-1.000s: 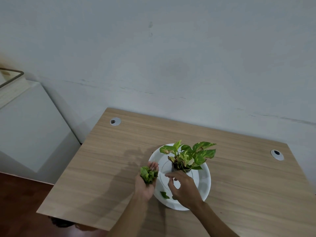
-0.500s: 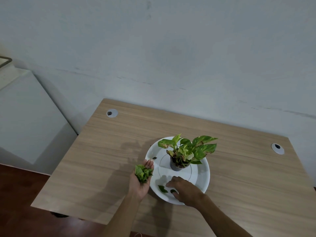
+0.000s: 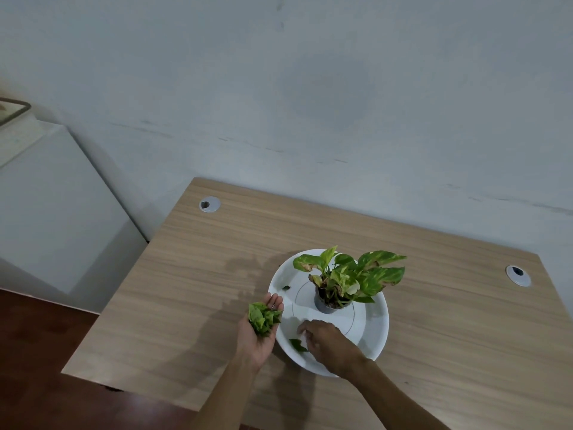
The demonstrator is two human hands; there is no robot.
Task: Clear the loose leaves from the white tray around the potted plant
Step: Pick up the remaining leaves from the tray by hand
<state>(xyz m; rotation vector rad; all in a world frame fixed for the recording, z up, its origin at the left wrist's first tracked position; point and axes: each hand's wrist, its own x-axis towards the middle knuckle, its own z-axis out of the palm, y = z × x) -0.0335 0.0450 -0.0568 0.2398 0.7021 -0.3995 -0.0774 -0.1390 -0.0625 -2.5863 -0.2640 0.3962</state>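
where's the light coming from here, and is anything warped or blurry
Head view: shadows of the left hand and potted plant fall leftward on the desk, so light comes from the right; soft, no glare. Wide-angle bends the desk edges. Right hand slightly blurred.

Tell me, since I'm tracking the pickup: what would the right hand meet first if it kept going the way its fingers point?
Probably the dark loose leaf on the white tray, just left of the right hand.

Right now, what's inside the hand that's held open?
The left hand cups a pile of green leaves in its open palm. Whatever lies underneath that pile is covered.
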